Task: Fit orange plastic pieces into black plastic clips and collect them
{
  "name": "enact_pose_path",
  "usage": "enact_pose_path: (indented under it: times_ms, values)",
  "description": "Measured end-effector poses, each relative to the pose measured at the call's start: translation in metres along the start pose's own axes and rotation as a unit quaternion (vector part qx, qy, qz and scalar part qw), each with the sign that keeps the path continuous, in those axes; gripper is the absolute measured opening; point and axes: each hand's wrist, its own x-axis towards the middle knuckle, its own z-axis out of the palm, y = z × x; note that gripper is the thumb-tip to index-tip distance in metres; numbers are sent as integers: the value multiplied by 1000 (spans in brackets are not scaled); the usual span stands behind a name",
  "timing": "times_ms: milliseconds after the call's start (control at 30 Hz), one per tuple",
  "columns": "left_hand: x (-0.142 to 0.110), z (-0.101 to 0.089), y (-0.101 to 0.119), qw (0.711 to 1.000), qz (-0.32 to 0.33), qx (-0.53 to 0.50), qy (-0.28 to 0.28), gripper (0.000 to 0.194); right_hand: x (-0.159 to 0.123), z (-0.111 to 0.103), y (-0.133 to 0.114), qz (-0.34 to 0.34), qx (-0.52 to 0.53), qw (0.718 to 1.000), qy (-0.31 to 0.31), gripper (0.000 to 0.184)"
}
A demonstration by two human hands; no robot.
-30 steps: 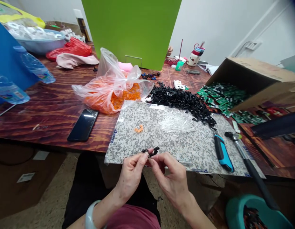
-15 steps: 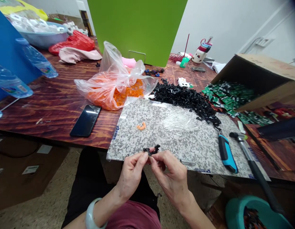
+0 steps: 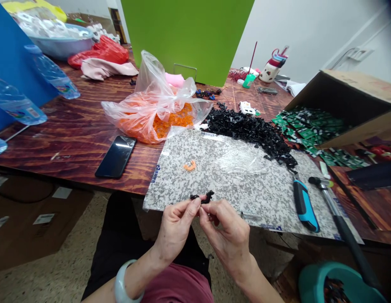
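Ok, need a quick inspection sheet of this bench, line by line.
surface: speckled granite slab on a varnished wooden table
job's things: small black plastic piece held above the slab; heap of black plastic pieces behind it; orange plastic piece on the slab
clutter: phone, orange-filled plastic bag, blue utility knife, hammer
grippers: left hand and right hand both pinch the small black plastic piece
cables: thin wire by the wall fitting
surroundings: green board, tipped cardboard box

One head-worn view, facing forward and down, close above the left hand [image 3: 175, 235], right hand [image 3: 225, 240] and table [image 3: 65, 147]
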Motion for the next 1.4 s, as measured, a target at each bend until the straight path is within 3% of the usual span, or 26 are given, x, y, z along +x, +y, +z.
enact_pose_path:
  times_ms: [633, 833, 1033, 1267, 1400]
  values:
    - [4, -2, 3, 999, 11, 33, 28, 26, 1, 4, -3, -6, 7, 1000, -16, 13]
    - [6, -4, 0, 996, 31, 67, 45, 23, 2, -1, -3, 81, 23, 995, -56, 6]
    - [5, -12, -5, 982, 76, 171, 6, 28, 11, -12, 7, 196, 65, 967, -149, 8]
    - [4, -19, 1, 923, 162, 345, -43, 35, 21, -17, 16, 136, -20, 960, -244, 15]
    - [5, -27, 12, 914, 150, 360, -113, 35, 32, -25, 15, 16, -87, 948, -306, 14]
